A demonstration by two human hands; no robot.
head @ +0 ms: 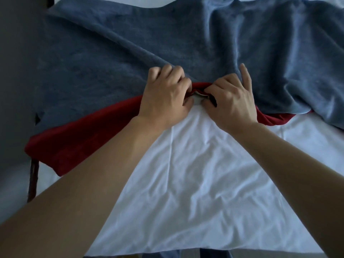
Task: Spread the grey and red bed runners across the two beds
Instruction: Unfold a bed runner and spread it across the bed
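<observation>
The grey runner is laid across the white sheet of the bed, rumpled and rucked into heavy folds toward the right. The red runner lies beneath its near edge, exposed as a band at the left and a small bunch at the right. Both are gripped at the middle of that near edge: the left hand is clenched on the fabric, and the right hand is pinched on it with the index finger extended over the grey cloth. A small pale tab, possibly a label, is seen between the two hands.

Risks are judged as follows. If the edge is pulled from this single central point, the folds at the right may be tightened rather than flattened. If only one layer is caught, the red runner may be dragged out of line with the grey one. At the left, both runners overhang the bed edge, and an uneven pull may slide them off.

No containers are in view. Only one bed is shown.
</observation>
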